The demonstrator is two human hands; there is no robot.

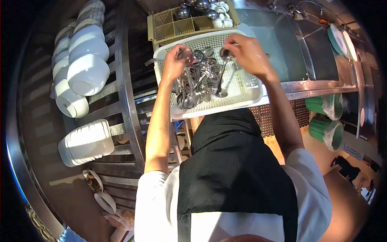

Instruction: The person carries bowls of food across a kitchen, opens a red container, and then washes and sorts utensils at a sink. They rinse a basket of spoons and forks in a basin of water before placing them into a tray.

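Note:
A white perforated basket (246, 103) in front of me holds a heap of metal cutlery (197, 82), mostly spoons and forks, piled at its left and middle. Over the left part of the heap, my left hand (175, 64) is closed around a spoon, its dark shiny bowl partly hidden by the fingers. My right hand (250, 56) hovers over the basket's far right side, fingers curled round a spoon (225, 53) that is slightly blurred. Below it a long-handled ladle (221, 92) leans in the basket. A fork (150, 61) pokes out over the left rim.
Behind the basket stands a tan divided rack (183, 27) with metal ladles and white cups (222, 20). A steel sink (282, 44) with a faucet (298, 12) lies to the right. Stacked white bowls (86, 74) and square containers (88, 141) fill the left shelf. Green baskets (322, 131) stand lower right.

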